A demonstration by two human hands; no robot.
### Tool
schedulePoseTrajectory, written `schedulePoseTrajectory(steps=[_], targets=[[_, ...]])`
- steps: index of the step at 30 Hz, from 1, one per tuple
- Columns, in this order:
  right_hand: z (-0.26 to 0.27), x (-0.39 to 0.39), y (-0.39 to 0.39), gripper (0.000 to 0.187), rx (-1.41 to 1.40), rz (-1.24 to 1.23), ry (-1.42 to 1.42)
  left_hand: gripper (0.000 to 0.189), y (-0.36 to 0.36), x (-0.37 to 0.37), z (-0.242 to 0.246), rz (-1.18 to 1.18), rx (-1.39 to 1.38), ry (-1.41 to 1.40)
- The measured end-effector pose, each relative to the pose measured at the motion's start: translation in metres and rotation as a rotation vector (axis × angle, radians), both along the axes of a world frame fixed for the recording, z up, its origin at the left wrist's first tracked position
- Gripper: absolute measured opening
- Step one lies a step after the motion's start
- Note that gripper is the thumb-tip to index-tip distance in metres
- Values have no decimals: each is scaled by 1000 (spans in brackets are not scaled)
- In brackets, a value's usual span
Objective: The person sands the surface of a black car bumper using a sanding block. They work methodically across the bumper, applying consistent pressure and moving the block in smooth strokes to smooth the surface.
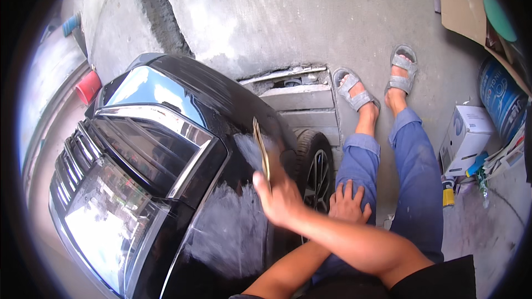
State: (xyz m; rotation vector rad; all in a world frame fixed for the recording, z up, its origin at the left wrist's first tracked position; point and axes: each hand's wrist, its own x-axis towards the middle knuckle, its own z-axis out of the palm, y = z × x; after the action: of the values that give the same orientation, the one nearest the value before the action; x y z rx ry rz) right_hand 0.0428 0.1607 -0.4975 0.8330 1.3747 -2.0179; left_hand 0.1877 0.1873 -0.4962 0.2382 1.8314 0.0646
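Note:
My right hand (pixel 282 201) grips a thin, folded, yellowish-brown sheet (pixel 262 149), seen nearly edge-on, beside the black car's body panel (pixel 245 112). A grey, scuffed patch (pixel 249 149) shows behind the sheet, and a larger dull, whitish patch (pixel 228 232) spreads over the panel below. Whether the sheet touches the paint cannot be told. My left hand (pixel 348 203) lies with spread fingers on the left knee of my blue trousers (pixel 357 166), under the crossing right forearm. The car's wheel (pixel 318 174) is just left of that knee.
Slatted boards (pixel 303 99) cover part of a floor channel near my sandals (pixel 355 91). At right are a white box (pixel 465 137), a blue drum (pixel 498 95), cardboard (pixel 461 4) and a yellow-banded container (pixel 448 193). A red bucket (pixel 88 87) stands beyond the car.

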Motion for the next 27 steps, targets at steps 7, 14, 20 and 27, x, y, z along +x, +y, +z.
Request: schedulePoseTrajectory(steps=[7,14,20,27], targets=[[-13,-13,11,77,-179,78,-240,59,4,-2,2,11,-29,-11],[-24,-14,14,79,-92,136,-252,59,9,0,1,12,-42,11],[-69,-22,74,51,99,-81,-176,74,-8,10,-6,7,16,-102],[-65,-42,118,50,194,198,-41,66,22,-52,13,39,-78,-87]])
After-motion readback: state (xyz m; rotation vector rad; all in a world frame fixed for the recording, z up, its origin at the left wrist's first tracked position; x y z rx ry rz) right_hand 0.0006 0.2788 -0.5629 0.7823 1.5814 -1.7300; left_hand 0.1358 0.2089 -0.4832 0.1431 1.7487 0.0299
